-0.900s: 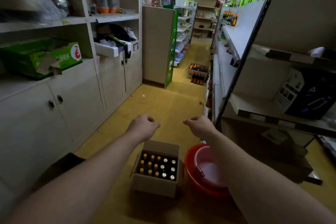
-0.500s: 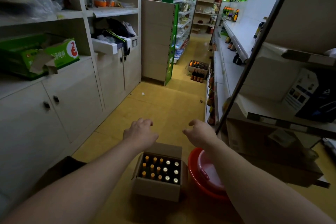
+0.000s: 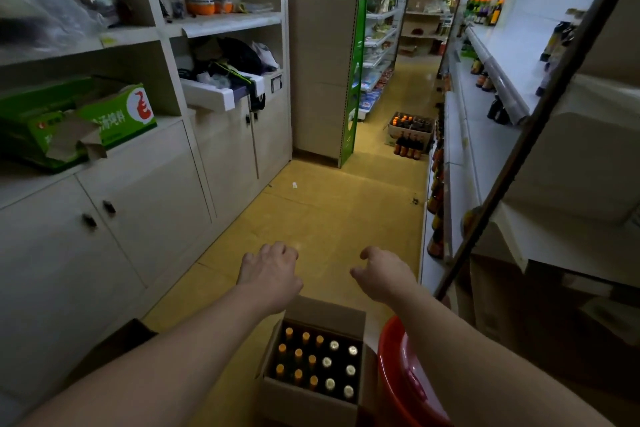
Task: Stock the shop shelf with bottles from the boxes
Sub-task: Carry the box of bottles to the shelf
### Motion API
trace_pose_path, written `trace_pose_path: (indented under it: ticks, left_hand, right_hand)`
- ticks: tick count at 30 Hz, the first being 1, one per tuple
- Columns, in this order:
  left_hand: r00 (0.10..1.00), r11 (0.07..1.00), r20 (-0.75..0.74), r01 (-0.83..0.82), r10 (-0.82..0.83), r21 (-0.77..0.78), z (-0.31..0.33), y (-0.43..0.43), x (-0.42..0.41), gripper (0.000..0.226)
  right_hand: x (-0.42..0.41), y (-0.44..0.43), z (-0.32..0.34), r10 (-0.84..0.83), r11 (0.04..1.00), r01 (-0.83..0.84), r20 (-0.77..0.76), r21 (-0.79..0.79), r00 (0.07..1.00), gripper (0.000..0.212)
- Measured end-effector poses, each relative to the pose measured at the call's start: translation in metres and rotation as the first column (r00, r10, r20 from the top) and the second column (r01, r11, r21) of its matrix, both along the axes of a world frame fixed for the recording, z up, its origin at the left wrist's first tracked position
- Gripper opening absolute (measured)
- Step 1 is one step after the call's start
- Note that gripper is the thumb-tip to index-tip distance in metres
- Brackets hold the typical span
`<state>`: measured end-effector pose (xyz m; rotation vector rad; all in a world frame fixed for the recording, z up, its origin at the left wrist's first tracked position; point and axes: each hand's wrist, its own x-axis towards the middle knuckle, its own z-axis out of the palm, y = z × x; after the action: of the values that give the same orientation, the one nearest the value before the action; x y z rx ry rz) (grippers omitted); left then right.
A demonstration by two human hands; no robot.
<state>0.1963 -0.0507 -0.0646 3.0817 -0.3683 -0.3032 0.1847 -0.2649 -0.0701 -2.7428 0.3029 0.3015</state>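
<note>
Brown box point(image 3: 304, 402) of orange- and silver-capped bottles point(image 3: 317, 362), red basin point(image 3: 398, 388), yellow floor point(image 3: 329, 218).

Small grocery shop, narrow yellow-floored aisle point(image 3: 329, 218), long white retail shelves point(image 3: 502, 55) on the right holding dark sauce bottles point(image 3: 496, 12), open carton of bottles point(image 3: 315, 362) on the floor, second carton point(image 3: 412, 128) farther down, stocked green-edged gondola point(image 3: 354, 80) behind.

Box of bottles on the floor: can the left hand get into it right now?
Probably yes. The box is open on top, its bottle caps uncovered, and the left hand hovers empty over its far edge. The red basin sits beside it, not in the way.
</note>
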Motion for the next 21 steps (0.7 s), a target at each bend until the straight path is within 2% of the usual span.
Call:
trace_pose_path:
  ticks: [7, 21]
  left_hand:
    - [1.0, 0.999, -0.025, 0.008, -0.007, 0.05, -0.009, -0.048, 0.062, 0.048]
    - [0.987, 0.987, 0.033, 0.155, -0.156, 0.034, -0.03, -0.073, 0.177, 0.046]
  right_hand:
    - [0.073, -0.045, -0.011, 0.058, 0.998, -0.059, -0.044, -0.024, 0.997, 0.047]
    - [0.154, -0.074, -0.015, -0.043, 0.999, 0.042, -0.073, -0.023, 0.996, 0.051]
